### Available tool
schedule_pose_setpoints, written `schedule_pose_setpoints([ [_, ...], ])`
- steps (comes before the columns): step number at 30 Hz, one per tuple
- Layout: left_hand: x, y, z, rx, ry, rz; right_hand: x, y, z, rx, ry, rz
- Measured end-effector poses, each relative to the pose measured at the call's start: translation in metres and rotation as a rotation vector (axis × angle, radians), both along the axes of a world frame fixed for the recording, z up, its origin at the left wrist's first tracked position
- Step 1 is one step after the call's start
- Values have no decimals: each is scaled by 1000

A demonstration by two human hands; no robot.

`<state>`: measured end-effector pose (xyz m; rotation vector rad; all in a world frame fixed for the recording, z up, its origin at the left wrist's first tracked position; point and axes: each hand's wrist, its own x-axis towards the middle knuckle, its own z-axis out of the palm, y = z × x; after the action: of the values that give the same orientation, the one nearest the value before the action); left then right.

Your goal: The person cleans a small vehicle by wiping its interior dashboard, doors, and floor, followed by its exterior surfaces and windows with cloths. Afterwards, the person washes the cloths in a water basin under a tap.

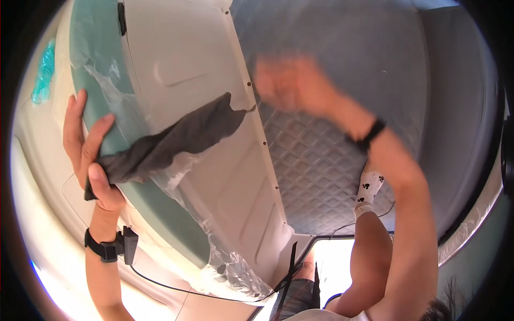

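My left hand point(91, 152) is at the edge of a green seat cushion point(176, 230) partly covered in clear plastic film. Its thumb lies over one end of a dark grey cloth point(182, 134), gripping it, while two fingers spread along the cushion. The cloth stretches from that hand across the cushion and over the pale panel beside it, its far end ragged. Apart from the cloth, my right hand point(286, 80) is over the grey floor, smeared by motion, so its fingers cannot be made out.
Grey quilted flooring point(310, 166) lies right of the pale panel point(176, 53) with its row of screws. A turquoise plastic item point(44, 72) rests at far left. Loose clear film point(235, 273) hangs off the seat's near end. A foot in a patterned sock point(371, 184) stands on the floor.
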<state>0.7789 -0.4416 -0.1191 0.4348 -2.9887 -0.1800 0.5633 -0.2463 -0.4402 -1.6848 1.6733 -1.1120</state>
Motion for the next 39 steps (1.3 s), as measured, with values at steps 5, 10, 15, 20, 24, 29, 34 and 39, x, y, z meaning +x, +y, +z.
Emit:
schedule_pose_setpoints([
  [5, -1, -5, 4, -49, -63, -70, -60, -47, -3, 261, 522, -514],
  [10, 1, -8, 5, -62, -42, -98, 87, 119, -29, 633, 189, 315],
  [15, -1, -1, 9, -40, -3, -52, 107, 194, -2, 339, 110, 870],
  [20, 0, -2, 3, -30, -8, -51, -97, 101, 29, 259, 128, -491],
  [24, 2, -4, 8, -46, -70, -52, -151, 98, -25, 390, 578, -1027],
  [29, 3, -8, 10, -59, -51, -93, 59, 177, -25, 318, 372, 69],
  [34, 5, -8, 9, -65, -122, -75, 35, 158, 37, 458, 109, 241],
  [39, 4, -4, 4, -25, -78, -41, -195, 128, 19, -21, 566, -507],
])
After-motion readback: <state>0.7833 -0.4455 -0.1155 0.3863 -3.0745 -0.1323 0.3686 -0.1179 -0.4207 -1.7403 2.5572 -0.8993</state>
